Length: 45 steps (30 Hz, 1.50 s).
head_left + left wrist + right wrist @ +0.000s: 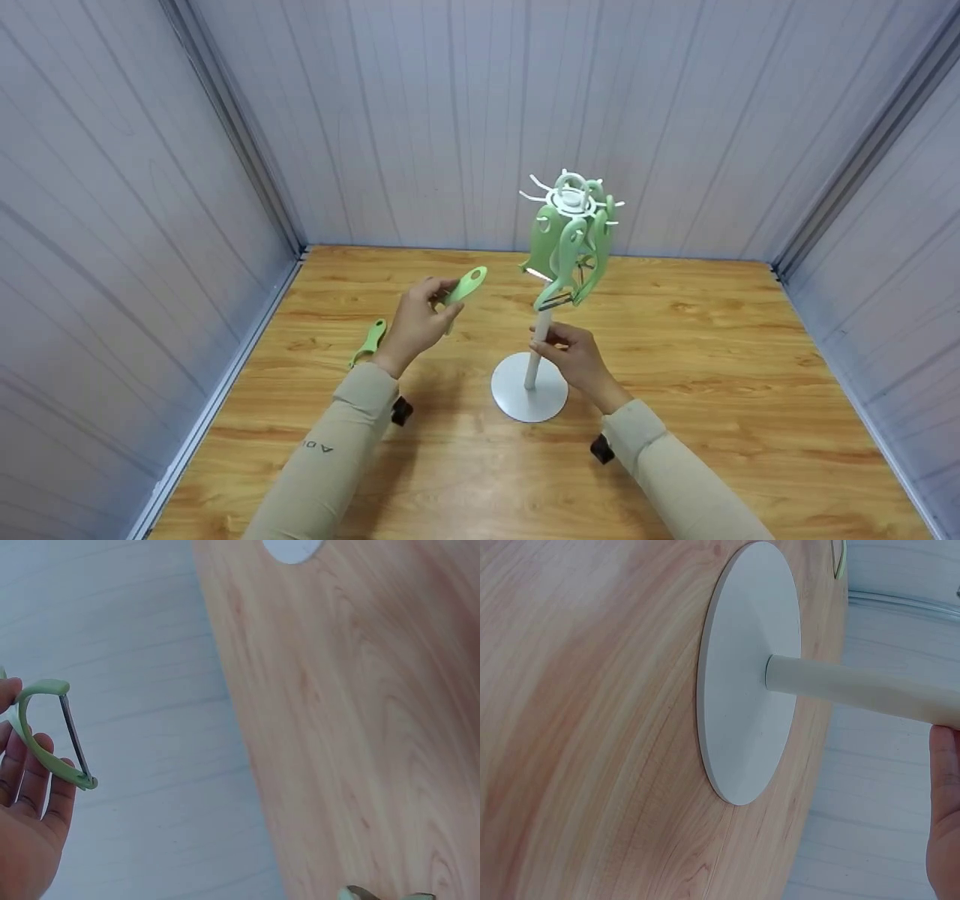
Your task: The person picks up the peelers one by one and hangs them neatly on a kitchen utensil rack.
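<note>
My left hand [421, 319] grips a green Y-shaped peeler [469, 285] above the table, its holed handle end pointing toward the stand. In the left wrist view the peeler [52, 765] shows its metal blade spanning the two arms. A white rack stand [531, 371] with a round base stands upright, and my right hand [576, 358] holds its pole between thumb and fingers. Around its hooked top hang several green peelers [568, 251]; other hooks carry nothing. In the right wrist view the pole [855, 686] rises from the base, with part of the hand [946, 817] touching it.
Another green peeler [371, 341] lies on the wooden table [690, 360] left of my left forearm. Pale panel walls [420, 120] enclose the table at the back and both sides. A black wrist camera piece [402, 411] hangs under the left sleeve.
</note>
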Each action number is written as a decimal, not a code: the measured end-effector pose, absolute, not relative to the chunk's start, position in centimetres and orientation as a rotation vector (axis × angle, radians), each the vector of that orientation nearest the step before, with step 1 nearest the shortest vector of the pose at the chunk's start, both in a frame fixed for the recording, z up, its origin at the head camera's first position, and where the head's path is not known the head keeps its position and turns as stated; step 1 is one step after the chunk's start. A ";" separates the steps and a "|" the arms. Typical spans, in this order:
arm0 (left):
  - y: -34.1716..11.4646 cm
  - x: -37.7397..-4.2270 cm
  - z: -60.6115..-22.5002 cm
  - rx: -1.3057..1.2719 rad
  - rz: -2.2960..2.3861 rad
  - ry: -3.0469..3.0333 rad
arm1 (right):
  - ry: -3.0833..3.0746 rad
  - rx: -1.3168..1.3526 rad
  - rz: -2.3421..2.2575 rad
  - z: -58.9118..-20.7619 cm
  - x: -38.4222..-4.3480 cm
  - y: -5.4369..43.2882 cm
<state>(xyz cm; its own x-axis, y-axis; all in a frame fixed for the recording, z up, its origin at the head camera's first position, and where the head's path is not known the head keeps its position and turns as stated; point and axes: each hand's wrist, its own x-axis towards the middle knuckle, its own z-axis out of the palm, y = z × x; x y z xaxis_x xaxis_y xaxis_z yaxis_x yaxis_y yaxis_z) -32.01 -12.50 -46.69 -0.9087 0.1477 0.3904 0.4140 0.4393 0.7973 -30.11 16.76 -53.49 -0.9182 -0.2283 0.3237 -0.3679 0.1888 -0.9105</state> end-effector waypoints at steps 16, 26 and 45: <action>-11.7 -31.9 -43.1 -0.578 -1.462 -2.283 | -2.318 0.591 1.862 -53.6 -30.2 16.7; -11.4 -31.3 -40.6 -0.624 -1.439 -2.226 | -2.343 0.584 1.851 -53.2 -30.0 16.7; -10.3 -30.6 -35.9 -0.767 -1.429 -2.079 | -2.325 0.623 1.829 -53.6 -30.2 16.8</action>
<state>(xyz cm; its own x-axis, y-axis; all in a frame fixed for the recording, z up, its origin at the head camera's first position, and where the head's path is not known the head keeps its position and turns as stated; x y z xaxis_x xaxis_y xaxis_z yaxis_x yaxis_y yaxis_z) -30.64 -10.30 -35.95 -0.7165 0.1683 0.6770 0.6923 0.2906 0.6605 -30.16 16.78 -53.56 -0.9084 -0.2444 0.3392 -0.3872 0.1862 -0.9030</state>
